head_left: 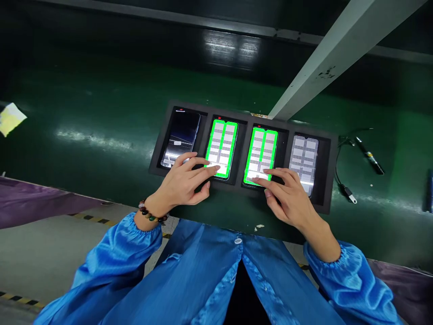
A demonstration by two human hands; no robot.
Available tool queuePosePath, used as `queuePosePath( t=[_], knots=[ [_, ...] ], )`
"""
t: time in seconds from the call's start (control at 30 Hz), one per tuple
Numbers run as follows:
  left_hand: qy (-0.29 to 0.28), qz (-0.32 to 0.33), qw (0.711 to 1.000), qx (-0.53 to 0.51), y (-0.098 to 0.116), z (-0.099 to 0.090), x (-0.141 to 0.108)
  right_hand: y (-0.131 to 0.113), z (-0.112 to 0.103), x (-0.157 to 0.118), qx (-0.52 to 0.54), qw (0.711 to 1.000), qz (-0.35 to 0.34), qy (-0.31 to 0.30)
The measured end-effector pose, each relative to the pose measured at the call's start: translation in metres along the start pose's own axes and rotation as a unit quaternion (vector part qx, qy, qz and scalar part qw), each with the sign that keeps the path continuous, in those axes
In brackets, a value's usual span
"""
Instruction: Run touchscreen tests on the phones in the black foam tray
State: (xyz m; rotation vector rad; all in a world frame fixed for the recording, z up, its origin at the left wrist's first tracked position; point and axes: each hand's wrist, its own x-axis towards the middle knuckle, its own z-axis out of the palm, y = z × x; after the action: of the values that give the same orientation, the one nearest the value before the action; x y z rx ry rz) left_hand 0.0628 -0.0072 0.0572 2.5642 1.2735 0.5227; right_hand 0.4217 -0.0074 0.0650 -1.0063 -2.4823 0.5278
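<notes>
Several smartphones lie face up in the slots of a dark foam tray (239,158). My left hand (189,178) is open, its fingertips on or just over the lower screen of the second smartphone (221,144), which shows green bands around white and grey blocks. Over the lower part of the third smartphone (261,151), with the same green pattern, my right hand (287,192) is open with fingers stretched out. At the left end, the first smartphone (181,135) has a dark screen. The fourth smartphone (304,158) shows grey and white blocks without green.
A grey metal post (324,67) rises just behind the tray. To the right are a black cable with a USB plug (347,194) and a black pen-like tool (370,155). A yellowish paper (11,118) lies at the far left of the green table (84,149).
</notes>
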Motion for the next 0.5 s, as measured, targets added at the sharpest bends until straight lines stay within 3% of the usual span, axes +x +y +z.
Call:
queuePosePath(
  t=[0.23,0.5],
  knots=[
    [0.008,0.056,0.998,-0.026,-0.003,-0.001,-0.008,0.004,0.003,-0.006,0.014,1.000,0.009,0.006],
    [-0.014,0.017,0.999,-0.037,-0.006,0.004,-0.011,0.001,0.001,0.005,-0.014,0.995,0.103,0.011]
  ],
)
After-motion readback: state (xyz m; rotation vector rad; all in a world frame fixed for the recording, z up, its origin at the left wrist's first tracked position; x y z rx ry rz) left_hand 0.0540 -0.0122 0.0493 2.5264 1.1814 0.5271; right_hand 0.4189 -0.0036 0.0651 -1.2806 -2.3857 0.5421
